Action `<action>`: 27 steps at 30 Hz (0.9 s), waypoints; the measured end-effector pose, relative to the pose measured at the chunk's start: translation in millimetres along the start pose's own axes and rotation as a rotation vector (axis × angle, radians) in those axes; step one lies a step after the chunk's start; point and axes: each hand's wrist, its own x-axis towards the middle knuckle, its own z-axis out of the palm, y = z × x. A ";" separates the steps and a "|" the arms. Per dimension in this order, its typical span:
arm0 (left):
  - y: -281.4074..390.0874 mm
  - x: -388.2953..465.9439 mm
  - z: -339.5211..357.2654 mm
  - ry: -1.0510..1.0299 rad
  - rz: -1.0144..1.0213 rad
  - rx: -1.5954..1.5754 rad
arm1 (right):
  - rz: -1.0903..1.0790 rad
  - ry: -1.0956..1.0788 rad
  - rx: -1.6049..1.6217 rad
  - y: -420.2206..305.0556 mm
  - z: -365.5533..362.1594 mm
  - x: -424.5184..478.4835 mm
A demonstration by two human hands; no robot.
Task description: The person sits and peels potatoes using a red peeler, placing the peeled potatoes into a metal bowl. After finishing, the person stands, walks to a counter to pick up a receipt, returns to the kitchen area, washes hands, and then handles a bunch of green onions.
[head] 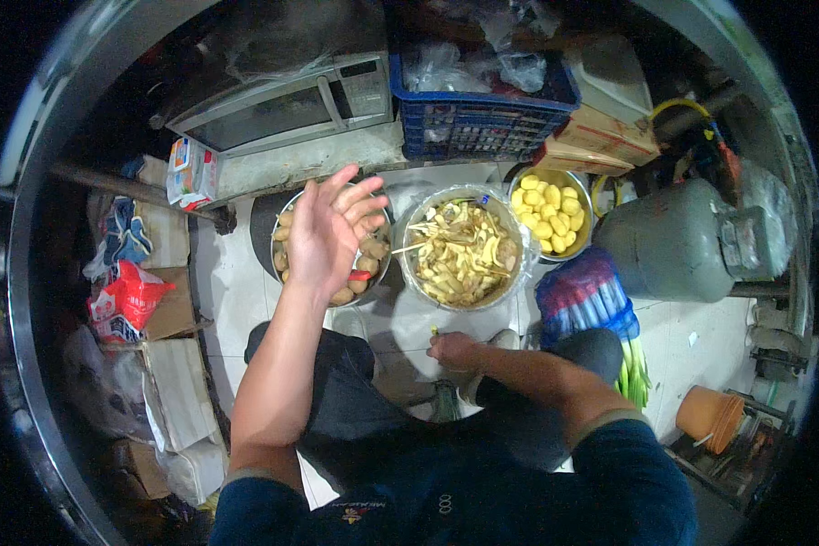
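My left hand point(334, 225) is raised over a metal bowl of unpeeled potatoes point(342, 295), palm up and fingers apart, holding nothing. Beside its wrist a red object point(359, 276), perhaps a tool handle, lies on the potatoes. My right hand point(454, 351) hangs low between my knees with its fingers curled. A small yellow-green thing point(435, 330) pokes out at its fingertips; the rest is hidden. Just beyond that hand stands a plastic-lined container point(409, 290) filled with peelings point(461, 252). A thin stick point(409, 248) juts over its left rim. Peeled potatoes point(547, 211) fill a metal bowl point(587, 235) to the right.
At the back are a microwave oven point(266, 109) and a blue plastic crate point(478, 126). A gas cylinder point(669, 239) lies at right, near bundled green onions point(587, 300) and an orange bucket point(710, 416). Cardboard boxes point(181, 389) and a red plastic bag point(133, 300) line the left.
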 end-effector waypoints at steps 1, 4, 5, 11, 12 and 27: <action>-1.8 2.5 -0.3 0.003 -0.018 -0.018 | 0.057 -0.039 -0.050 14.2 27.1 13.5; -8.4 15.5 -2.9 0.002 -0.072 -0.049 | 0.199 -0.144 -0.064 57.0 78.5 46.6; -12.8 21.8 -0.1 0.059 -0.104 -0.023 | 0.226 -0.148 -0.017 72.1 85.4 50.6; -30.1 48.5 -20.8 0.217 -0.241 0.037 | 0.315 -0.141 0.127 126.3 84.6 51.7; -34.5 56.6 -19.2 0.232 -0.267 0.022 | 0.328 -0.140 0.152 127.9 86.4 48.9; -109.8 17.9 -38.3 0.476 -0.396 -0.268 | -0.014 0.615 0.347 5.0 -187.2 -77.7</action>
